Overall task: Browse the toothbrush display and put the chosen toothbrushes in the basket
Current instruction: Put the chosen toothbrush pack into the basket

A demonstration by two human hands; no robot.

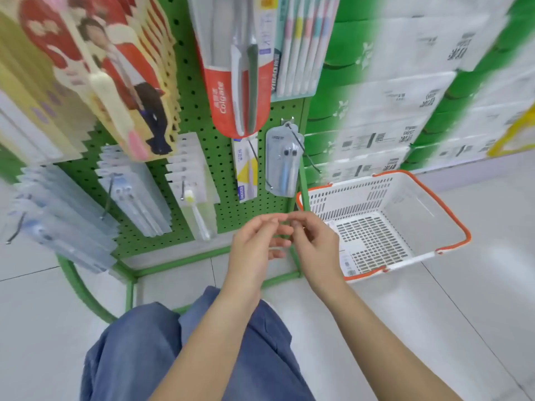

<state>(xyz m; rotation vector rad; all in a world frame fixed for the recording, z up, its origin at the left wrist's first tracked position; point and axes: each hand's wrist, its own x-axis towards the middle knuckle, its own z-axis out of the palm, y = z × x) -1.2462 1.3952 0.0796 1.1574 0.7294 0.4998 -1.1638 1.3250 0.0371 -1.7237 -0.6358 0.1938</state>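
Green pegboard carries hanging toothbrush packs. Just right of it, on the floor, sits a white basket with orange rims, a packet lying flat inside. Both hands, left and right, meet fingertip to fingertip before the rack, loosely curled, holding nothing visible.

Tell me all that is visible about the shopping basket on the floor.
The basket is white plastic with slotted walls and a perforated bottom, and an orange rim and orange handles folded down along its edges. It stands upright on the pale tiled floor, right of the green pegboard rack, with stacked cartons behind it. No loose toothbrush shows inside; a small label or flat pack lies at its near left corner, too blurred to tell. Neither hand touches it.
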